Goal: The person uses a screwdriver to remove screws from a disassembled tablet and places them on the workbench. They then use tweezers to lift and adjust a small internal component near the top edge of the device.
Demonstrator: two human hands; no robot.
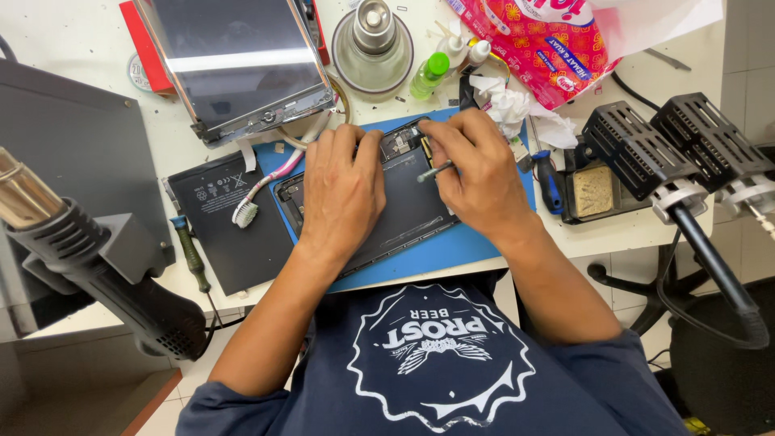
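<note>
Tablet under left hand, tweezers pinched in right hand fingers

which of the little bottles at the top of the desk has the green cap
The clear bottle with the green cap, just right of the round metal-topped base. The two small bottles beside it, nearer the pink package, have white nozzles.

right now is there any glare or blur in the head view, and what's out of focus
Head view: a bright band of glare crosses the tablet screen at top left; the hot air gun close at lower left looks soft; the left hand, the right hand and the opened tablet under them are sharp; lighting is even, shadows faint.
</note>
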